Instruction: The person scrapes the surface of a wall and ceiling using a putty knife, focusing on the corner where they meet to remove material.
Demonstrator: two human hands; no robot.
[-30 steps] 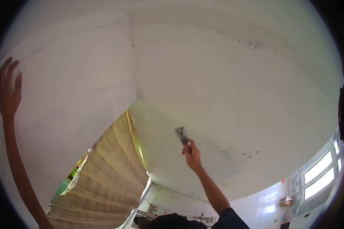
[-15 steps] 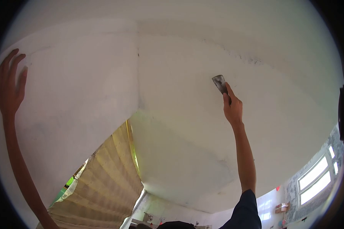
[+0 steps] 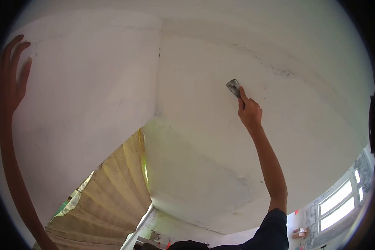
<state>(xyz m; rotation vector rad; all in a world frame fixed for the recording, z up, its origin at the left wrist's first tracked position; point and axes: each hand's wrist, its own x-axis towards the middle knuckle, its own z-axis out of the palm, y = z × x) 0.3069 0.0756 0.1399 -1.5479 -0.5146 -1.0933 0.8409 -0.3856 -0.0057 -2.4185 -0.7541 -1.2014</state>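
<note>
Evidently, the scraper's [image 3: 233, 87] grey blade looks smeared with dark patches.

Scraper [image 3: 233, 86] handle mostly covered by right hand [image 3: 250, 112]. Left forearm [image 3: 13, 166] runs off bottom edge. Curtain [image 3: 108, 191] cut at bottom. Small items on shelf [image 3: 145, 240] too small to tell. Whether left fingers [image 3: 26, 74] touch wall: unclear.

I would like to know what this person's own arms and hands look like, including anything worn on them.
Both the left hand and the right hand are bare, with slender fingers and no gloves, rings or watch to be seen. A plain, dark navy or black short sleeve covers the right upper arm, ending near the elbow. No sleeve shows on the left arm.
</note>
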